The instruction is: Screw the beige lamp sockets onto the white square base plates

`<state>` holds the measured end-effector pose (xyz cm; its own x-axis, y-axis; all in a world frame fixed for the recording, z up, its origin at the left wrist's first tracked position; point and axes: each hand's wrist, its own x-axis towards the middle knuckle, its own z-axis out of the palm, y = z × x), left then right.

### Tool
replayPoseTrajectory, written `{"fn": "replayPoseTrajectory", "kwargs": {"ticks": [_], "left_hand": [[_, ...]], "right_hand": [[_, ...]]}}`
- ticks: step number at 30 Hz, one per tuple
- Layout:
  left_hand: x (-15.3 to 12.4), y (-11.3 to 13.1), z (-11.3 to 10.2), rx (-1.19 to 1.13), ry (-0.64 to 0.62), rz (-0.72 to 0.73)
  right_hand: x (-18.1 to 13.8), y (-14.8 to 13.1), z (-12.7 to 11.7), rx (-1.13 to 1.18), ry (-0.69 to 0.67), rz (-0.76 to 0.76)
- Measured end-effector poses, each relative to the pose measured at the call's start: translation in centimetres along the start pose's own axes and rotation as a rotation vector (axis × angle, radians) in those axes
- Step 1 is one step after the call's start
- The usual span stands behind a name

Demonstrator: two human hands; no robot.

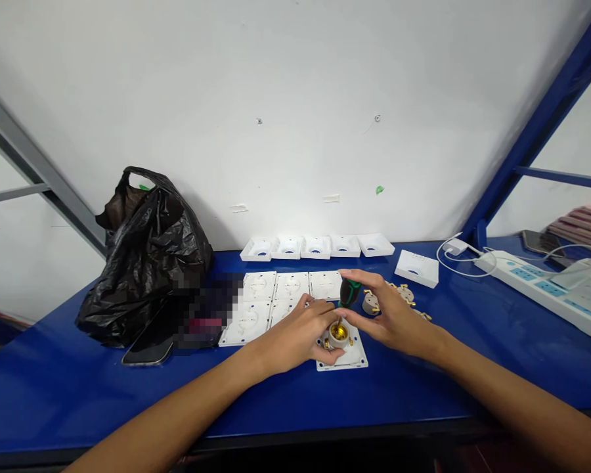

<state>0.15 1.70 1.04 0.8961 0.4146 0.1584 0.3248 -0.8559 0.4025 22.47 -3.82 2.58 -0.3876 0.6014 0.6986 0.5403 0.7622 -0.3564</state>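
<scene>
In my right hand (387, 312) is a screwdriver (349, 292) with a green and black handle, held upright between thumb and fingers. Its tip goes down into a round lamp socket (339, 334) with a brass-coloured inside. That socket sits on a square white plastic plate (357, 358) near the table's front. My left hand (308, 332) grips the socket from the left, its thumb in front and its fingers behind, near the screwdriver's shaft. Beyond my right hand lie several loose round sockets (371, 302) with brass tabs, partly hidden by that hand.
More white plates (259, 286) lie in rows left of my hands. Several white box covers (316, 247) line the wall, with another cover (416, 268) to their right. A black plastic bag (148, 256) and a phone (150, 345) are at left, a power strip (546, 286) at right.
</scene>
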Motion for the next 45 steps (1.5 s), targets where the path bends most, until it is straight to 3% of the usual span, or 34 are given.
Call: {"fn": "replayPoseTrajectory", "kwargs": {"ticks": [13,20,41,45], "left_hand": [[-0.1,0.0,0.1,0.020,0.016,0.003],[-0.1,-0.1,0.2,0.008,0.009,-0.005],[-0.1,0.2,0.0,0.015,0.012,-0.003],[0.0,0.2,0.0,0.021,0.000,-0.006]], "right_hand": [[-0.4,1.0,0.6,0.006,0.073,-0.036],[-0.2,0.2,0.1,-0.007,0.003,0.002],[0.1,-0.3,-0.1,0.001,0.002,0.006],[-0.3,0.3,0.2,0.004,0.069,-0.001]]}}
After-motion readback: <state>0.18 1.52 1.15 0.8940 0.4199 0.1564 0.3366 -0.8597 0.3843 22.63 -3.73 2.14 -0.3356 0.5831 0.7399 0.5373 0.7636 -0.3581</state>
